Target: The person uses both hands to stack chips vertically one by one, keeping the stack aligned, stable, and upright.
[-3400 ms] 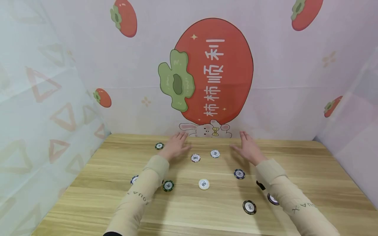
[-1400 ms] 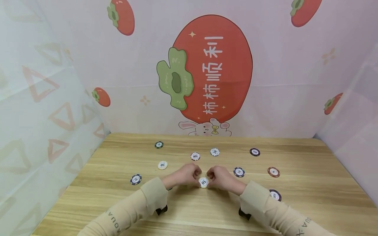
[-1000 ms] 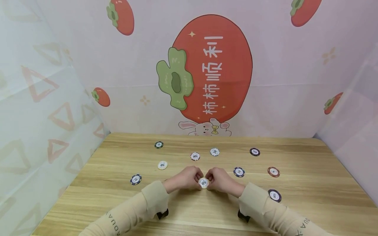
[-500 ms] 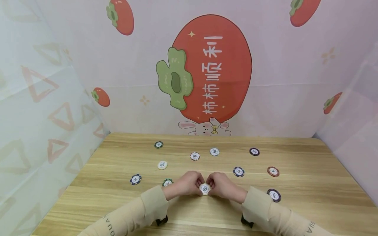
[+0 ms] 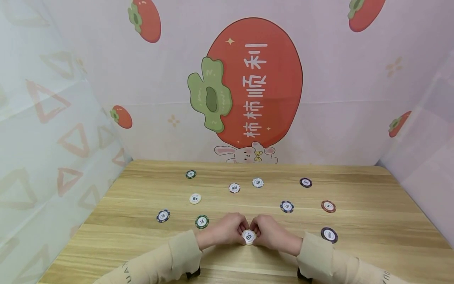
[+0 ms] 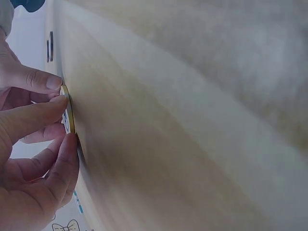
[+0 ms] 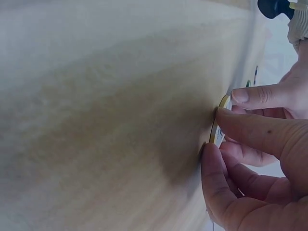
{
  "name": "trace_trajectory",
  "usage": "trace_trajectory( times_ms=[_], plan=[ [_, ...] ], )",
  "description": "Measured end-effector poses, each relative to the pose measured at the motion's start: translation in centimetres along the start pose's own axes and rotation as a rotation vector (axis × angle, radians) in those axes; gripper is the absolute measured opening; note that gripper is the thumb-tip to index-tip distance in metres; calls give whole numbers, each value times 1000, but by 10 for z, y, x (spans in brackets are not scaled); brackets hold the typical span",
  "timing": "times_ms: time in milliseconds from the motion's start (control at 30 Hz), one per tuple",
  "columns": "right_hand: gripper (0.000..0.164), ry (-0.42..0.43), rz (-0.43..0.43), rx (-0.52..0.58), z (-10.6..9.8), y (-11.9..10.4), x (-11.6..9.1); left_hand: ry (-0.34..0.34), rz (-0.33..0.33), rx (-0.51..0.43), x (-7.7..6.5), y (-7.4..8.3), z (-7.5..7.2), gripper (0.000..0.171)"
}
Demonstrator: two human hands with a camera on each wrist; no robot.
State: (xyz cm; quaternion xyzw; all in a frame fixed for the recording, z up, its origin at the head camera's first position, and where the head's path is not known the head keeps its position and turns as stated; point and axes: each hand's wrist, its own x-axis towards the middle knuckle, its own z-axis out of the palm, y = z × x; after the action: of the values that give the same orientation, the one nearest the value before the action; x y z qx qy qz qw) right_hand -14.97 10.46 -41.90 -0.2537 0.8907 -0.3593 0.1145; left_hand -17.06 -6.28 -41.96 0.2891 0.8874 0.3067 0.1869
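Observation:
A white-and-yellow poker chip (image 5: 248, 237) marked 50 is between both hands near the front of the table. My left hand (image 5: 228, 230) pinches its left edge with thumb and fingers, and my right hand (image 5: 271, 233) pinches the right edge. From the left wrist view, the chip's yellow rim (image 6: 71, 115) shows close to the wood, fingertips of both hands on it. The right wrist view has the same chip (image 7: 217, 132) edge-on, partly covered by fingers. Whether it is fully off the table I cannot tell.
Several other chips lie spread out flat: a green 20 chip (image 5: 201, 221), a blue 10 chip (image 5: 287, 206), a purple 500 chip (image 5: 329, 235), a red chip (image 5: 328, 206), another 50 chip (image 5: 195, 198). A printed cloth backdrop (image 5: 337, 118) rises behind the wooden table (image 5: 142, 189).
Both hands came back from the far edge to the 50 chip, pinched it from either side and brought it toward the front edge. The green 20 chip has come back into sight.

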Motion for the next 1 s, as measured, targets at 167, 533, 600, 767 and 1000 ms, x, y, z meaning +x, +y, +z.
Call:
trace_trajectory(
  times_ms=[167,533,600,767,1000],
  plan=[
    [21,-4,-28,-1,1,0,-6,-6,20,52,-5,5,2,26],
    [24,10,-88,-36,5,-2,-19,-4,58,128,-15,10,10,29],
    [23,7,-95,-62,5,-3,-20,0,62,134,-16,10,11,30],
    [21,-50,-89,-123,-2,-4,-24,-2,64,143,-17,11,12,31],
    [22,-54,-108,-259,-19,2,-38,-5,51,176,-17,12,14,33]
  ],
)
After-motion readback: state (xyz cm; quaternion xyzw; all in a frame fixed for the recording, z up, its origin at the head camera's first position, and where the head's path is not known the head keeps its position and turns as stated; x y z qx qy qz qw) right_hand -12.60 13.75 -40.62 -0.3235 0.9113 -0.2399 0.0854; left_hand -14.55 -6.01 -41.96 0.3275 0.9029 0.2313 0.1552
